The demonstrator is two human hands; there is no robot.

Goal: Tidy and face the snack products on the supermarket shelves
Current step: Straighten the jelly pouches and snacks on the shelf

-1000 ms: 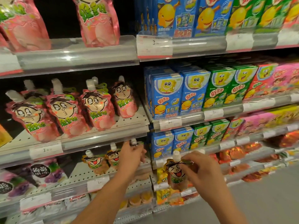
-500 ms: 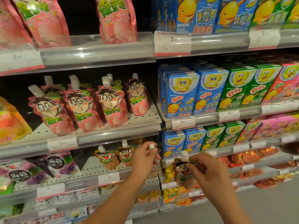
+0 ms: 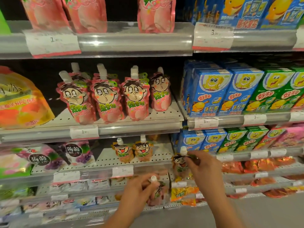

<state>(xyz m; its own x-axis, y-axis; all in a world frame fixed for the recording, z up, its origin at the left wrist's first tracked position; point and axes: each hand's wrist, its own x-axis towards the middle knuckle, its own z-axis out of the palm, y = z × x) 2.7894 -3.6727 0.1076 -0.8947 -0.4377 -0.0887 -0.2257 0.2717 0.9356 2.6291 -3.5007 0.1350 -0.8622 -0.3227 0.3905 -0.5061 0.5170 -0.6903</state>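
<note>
Orange pouch sits in my right hand, just right of frame centre and low; the fingers pinch its top edge beside the white cap, and it hangs upright in front of the shelf edge. My left hand, at lower centre, curls its fingers round the neck of a pink pouch, whose cap pokes up between thumb and forefinger. That pouch is blurred, so I cannot tell how its face is turned.

Just above and left of my hands, two orange pouches stand side by side on the perforated shelf, touching each other, faces forward. One shelf higher, at centre frame, a row of four pink pouches stands upright, the rightmost set a little further back. Blue boxes and green boxes fill the shelves on the right. Purple bags lie at the left of the pouch shelf.
</note>
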